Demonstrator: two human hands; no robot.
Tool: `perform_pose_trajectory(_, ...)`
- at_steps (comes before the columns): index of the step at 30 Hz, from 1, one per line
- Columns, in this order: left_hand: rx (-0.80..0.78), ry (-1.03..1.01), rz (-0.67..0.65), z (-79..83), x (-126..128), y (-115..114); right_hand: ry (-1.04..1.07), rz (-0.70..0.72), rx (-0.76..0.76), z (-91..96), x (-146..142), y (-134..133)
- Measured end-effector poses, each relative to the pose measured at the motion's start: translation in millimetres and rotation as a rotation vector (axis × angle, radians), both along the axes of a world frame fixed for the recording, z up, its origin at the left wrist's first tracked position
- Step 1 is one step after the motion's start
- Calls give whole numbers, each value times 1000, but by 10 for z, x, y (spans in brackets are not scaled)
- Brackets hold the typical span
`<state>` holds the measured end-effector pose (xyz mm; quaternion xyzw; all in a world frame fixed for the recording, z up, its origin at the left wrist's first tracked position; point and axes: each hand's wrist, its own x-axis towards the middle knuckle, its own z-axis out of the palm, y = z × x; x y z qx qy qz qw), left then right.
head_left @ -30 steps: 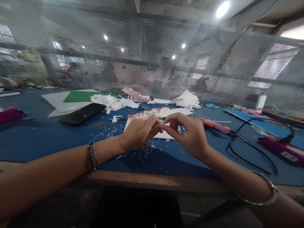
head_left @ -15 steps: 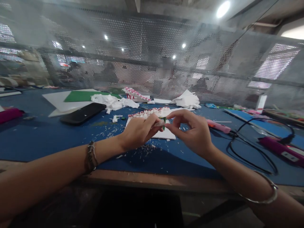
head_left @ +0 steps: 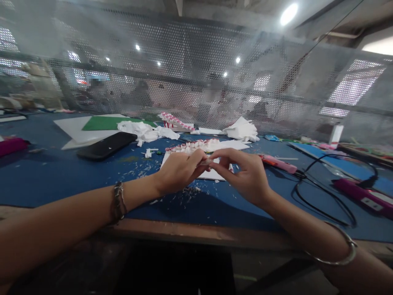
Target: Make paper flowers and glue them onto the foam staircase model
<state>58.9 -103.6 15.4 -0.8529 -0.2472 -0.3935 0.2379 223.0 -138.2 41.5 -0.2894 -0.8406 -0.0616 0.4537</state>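
Note:
My left hand [head_left: 179,170] and my right hand [head_left: 245,174] meet fingertip to fingertip above the blue table [head_left: 61,176]. Both are closed in a pinch on one small pale piece [head_left: 206,161] held between them; I cannot make out what it is. Just behind the hands lies a white sheet [head_left: 211,174] with a row of small pink-and-white pieces [head_left: 193,145] along its far edge. White shavings [head_left: 187,192] are scattered on the table under my left hand.
A black phone [head_left: 106,146] lies to the left, with white and green sheets [head_left: 101,124] and crumpled white paper [head_left: 144,131] behind it. To the right are a pink tool [head_left: 281,162], a black cable [head_left: 322,192] and a magenta device [head_left: 362,192]. A perforated mesh screen [head_left: 196,73] closes the back.
Half a second ago my right hand was slightly apart and a green bit showed between the fingertips. The fingertips have closed together again and the green is hidden.

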Motion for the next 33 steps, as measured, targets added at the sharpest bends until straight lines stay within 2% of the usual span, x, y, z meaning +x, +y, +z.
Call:
perform_pose_trajectory(4,25,-21,-27,7,-1,-3,32,74,-44,-2,33,16)
perform_pose_trajectory(8,13,-22,-46,25,-6,-21,97,36,-110,-2,53,31)
perform_pose_trajectory(14,31,-16,-33,29,-8,-24,8,-48,0,7,11,-1)
perform_pose_trajectory(24,54,13,-119,45,-15,6,-97,78,142,-24,39,56)
perform_pose_trajectory(28,30,8,-165,43,-34,9,-78,113,113,-7,39,39)
perform_pose_trajectory(33,-1,-9,-154,36,-35,7,-22,64,-21,-2,39,21)
